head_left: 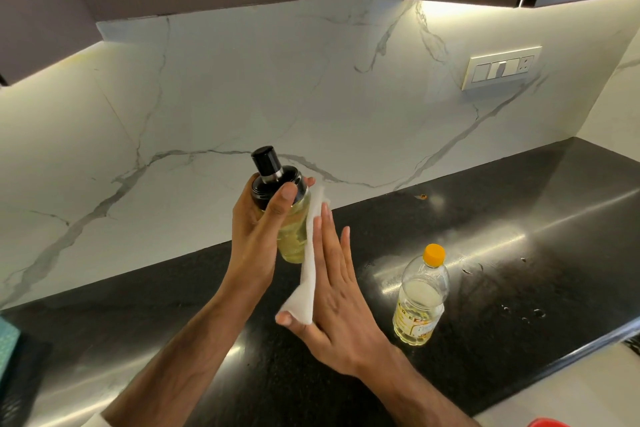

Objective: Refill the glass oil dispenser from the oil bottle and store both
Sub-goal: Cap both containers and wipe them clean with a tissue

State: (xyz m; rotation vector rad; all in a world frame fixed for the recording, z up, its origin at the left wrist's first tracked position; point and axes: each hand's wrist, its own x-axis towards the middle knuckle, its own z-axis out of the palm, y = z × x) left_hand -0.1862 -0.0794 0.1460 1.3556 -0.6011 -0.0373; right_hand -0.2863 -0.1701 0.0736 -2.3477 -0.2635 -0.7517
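In the centre of the frame, the left hand (pixel 256 236) grips the glass oil dispenser with black cap (pixel 289 218). The right hand (pixel 337 291), fingers flat and spread, presses a white folded tissue (pixel 309 274) against it. The yellow-capped clear plastic oil bottle (pixel 420 298) stands on the black bench (pixel 519 236) at right.

Red object (pixel 542 423) cut by bottom edge; teal item (pixel 7 343) cut at nine o'clock; oil bottle (pixel 420 302) label unreadable.
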